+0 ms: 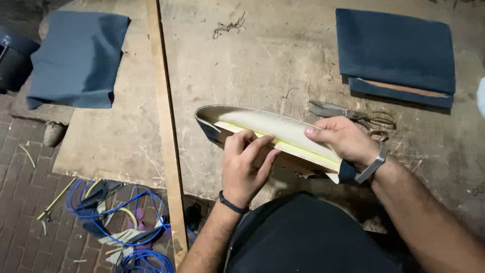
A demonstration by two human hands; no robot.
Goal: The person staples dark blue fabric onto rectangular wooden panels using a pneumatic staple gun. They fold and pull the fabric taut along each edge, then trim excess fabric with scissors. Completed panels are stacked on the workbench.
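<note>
Now both hands, left [244, 167] and right [343, 139], clasp the foam-lined panel [273, 129]

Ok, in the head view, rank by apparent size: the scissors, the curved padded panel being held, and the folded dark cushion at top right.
1. Folded dark cushion, largest.
2. Curved padded panel, slightly smaller but nearer the camera, so these two are unsure.
3. Scissors, clearly smallest.
</note>
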